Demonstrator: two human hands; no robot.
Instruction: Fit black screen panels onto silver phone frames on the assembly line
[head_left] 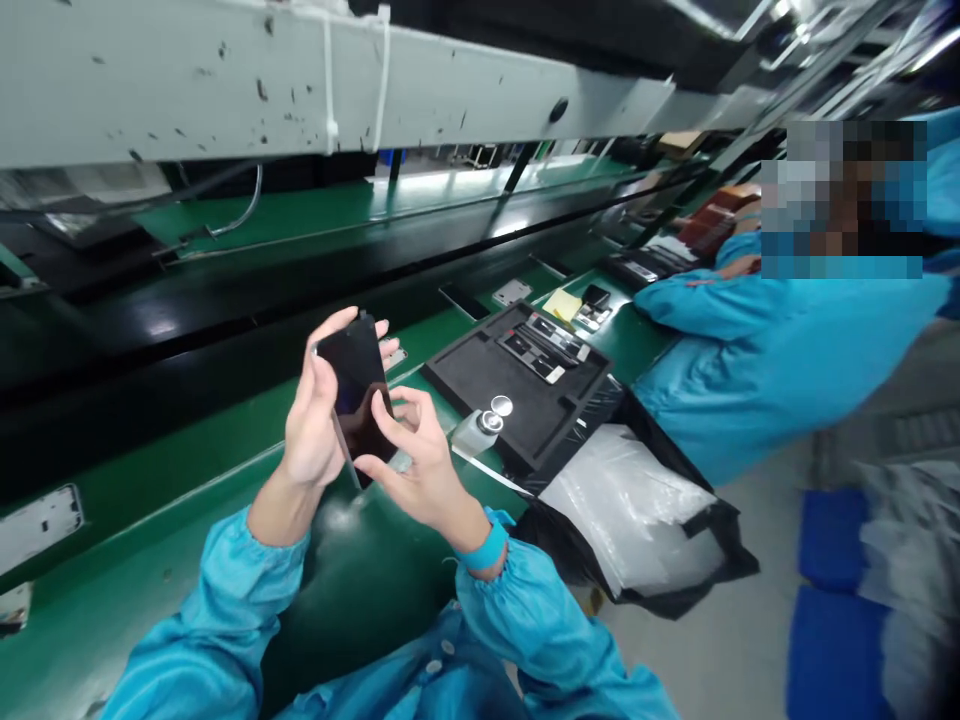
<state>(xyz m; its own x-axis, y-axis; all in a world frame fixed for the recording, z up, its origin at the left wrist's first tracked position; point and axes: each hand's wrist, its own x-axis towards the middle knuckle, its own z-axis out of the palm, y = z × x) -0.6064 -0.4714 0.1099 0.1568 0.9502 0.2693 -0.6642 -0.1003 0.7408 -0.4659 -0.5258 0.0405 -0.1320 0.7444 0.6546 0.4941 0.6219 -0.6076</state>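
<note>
Head view: left hand [313, 425] holds a black smartphone [355, 385], right hand [424, 465] apparently pinching its finger-hidden lower edge

The black smartphone [355, 395] is held up in midair, tilted with its top toward 11 o'clock. Its glossy screen is dark, and a small dark tab juts from the top edge.

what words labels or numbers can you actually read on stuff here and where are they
No text can be read. The black phone in the hands shows no marking, the small white labels on the parts in the black foam tray are too small to read, and the white plate on the green bench shows nothing legible.
</note>
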